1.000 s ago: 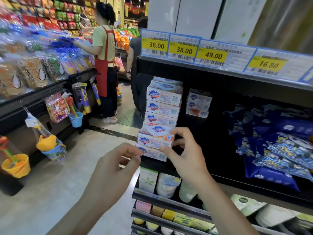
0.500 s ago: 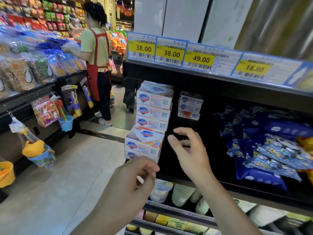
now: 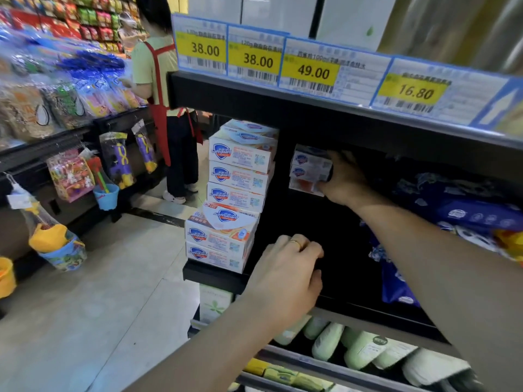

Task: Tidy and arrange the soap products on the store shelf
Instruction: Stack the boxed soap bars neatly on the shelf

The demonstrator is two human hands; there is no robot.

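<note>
- A person faces a dark store shelf (image 3: pixel 215 274), seen from a head-worn camera looking down at both bare hands.
- The right hand (image 3: pixel 343 179) reaches far back into the shelf and grips the right end of a small stack of soap boxes (image 3: pixel 310 171), fingers curled round it.
- The left hand (image 3: pixel 288 267) hovers near the shelf's front edge, fingers loosely curled, holding nothing.
- A tall stack of Safeguard boxes (image 3: pixel 235 196) stands at the near left corner, its upper boxes shifted off the lower ones.
- Risk, as a judgement: pulling three boxes forward by one end could let them slip apart, and a passing forearm could topple the uneven tall stack off the edge.
</note>
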